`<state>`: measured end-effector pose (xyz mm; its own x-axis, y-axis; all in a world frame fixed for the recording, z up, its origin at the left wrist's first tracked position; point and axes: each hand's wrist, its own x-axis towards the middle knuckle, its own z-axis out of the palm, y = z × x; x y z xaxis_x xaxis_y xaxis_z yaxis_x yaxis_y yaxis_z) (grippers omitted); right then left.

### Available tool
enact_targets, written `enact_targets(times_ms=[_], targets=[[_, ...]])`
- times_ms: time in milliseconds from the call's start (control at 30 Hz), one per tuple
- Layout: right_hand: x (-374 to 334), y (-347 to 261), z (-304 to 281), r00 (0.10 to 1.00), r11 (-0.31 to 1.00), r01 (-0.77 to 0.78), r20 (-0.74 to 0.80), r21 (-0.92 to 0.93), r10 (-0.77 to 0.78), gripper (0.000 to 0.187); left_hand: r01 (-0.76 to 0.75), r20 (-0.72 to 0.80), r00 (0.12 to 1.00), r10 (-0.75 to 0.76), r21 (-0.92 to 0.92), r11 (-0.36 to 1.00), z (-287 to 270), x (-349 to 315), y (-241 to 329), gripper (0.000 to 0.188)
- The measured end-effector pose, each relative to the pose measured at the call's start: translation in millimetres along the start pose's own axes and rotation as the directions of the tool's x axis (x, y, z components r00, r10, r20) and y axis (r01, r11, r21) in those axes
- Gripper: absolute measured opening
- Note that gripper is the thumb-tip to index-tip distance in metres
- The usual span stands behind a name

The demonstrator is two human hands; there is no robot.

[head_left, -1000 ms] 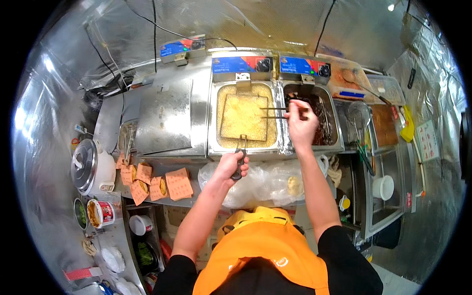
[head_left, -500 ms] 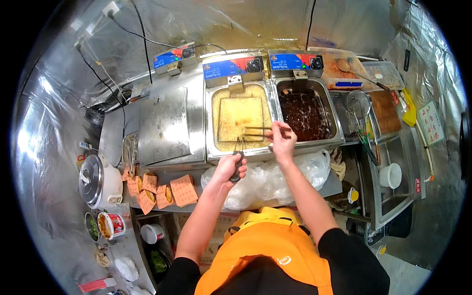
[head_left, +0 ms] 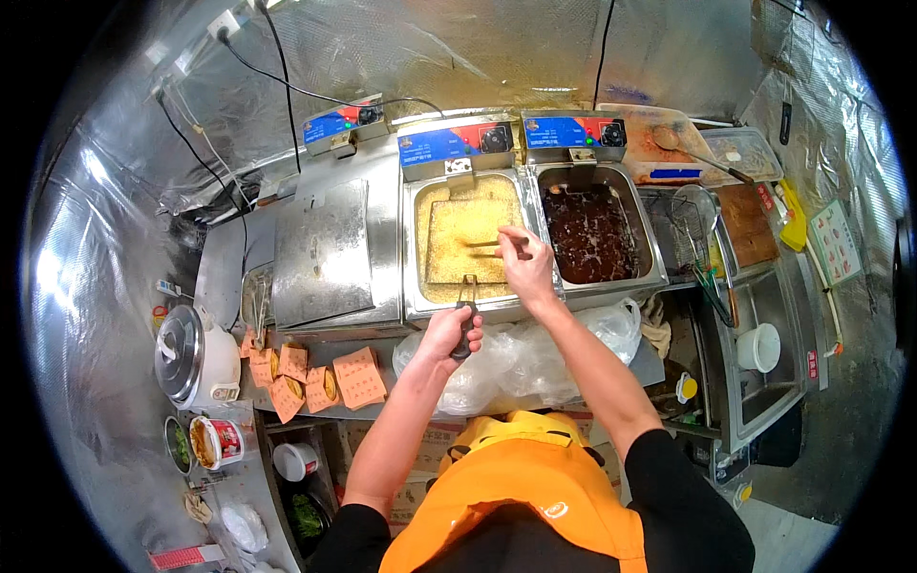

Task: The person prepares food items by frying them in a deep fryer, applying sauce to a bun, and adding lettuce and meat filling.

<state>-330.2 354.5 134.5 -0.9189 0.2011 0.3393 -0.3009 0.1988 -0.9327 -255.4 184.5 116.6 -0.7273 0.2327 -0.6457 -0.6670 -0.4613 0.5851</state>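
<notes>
In the fryer on the left, pale yellow foam (head_left: 468,212) covers the oil and hides whatever lies under it. My left hand (head_left: 445,334) is closed round the dark handle (head_left: 465,341) of a wire fry basket (head_left: 432,244) sitting in that foam. Over its right side, my right hand (head_left: 527,270) grips a pair of chopsticks (head_left: 485,244), their tips down in the foam near the basket's middle. Beside it, the second fryer (head_left: 656,253) holds dark, bubbling oil (head_left: 592,229); neither hand touches it.
A metal cover (head_left: 320,253) lies left of the fryers. Filled paper pockets (head_left: 322,387) and a lidded white pot (head_left: 196,355) stand at the front left. Plastic bags (head_left: 516,368) lie below the fryers. On the right are wire strainers (head_left: 697,215) and a sink (head_left: 778,382).
My right hand has moved left and slightly away from me, carrying the chopsticks' tips deeper over the basket. My left hand stays on the handle in nearly the same place.
</notes>
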Motion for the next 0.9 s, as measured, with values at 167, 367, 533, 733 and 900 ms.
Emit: enact_targets(times_ms=[167, 367, 533, 733, 900], targets=[[7.4, -9.6, -26.7, 0.981, 0.995, 0.101, -0.168, -0.017, -0.102, 0.015, 0.019, -0.022, 1.000, -0.018, 0.014, 1.000, -1.3, -9.1, -1.4, 0.015], [-3.2, -25.7, -15.0, 0.987, 0.979, 0.155, 0.068, -0.135, -0.147, 0.014, 0.025, -0.017, 1.000, -0.025, -0.003, 1.000, -1.7, -9.4, -0.7, 0.014], [-3.6, -33.2, -24.2, 0.992, 0.975, 0.123, 0.051, -0.186, -0.116, 0.014, 0.013, -0.015, 1.000, -0.013, 0.018, 1.000, -4.6, -10.4, -0.2, 0.014], [3.8, -5.6, -41.7, 0.995, 0.999, -0.043, -0.093, -0.020, 0.041, 0.013, 0.008, -0.024, 1.000, -0.008, 0.011, 1.000, 0.6, -11.1, 1.3, 0.013], [-12.9, 48.5, -57.2, 0.934, 0.924, -0.241, -0.189, 0.298, 0.304, 0.017, 0.002, -0.015, 1.000, -0.002, 0.012, 1.000, -2.9, -5.4, -2.9, 0.012]])
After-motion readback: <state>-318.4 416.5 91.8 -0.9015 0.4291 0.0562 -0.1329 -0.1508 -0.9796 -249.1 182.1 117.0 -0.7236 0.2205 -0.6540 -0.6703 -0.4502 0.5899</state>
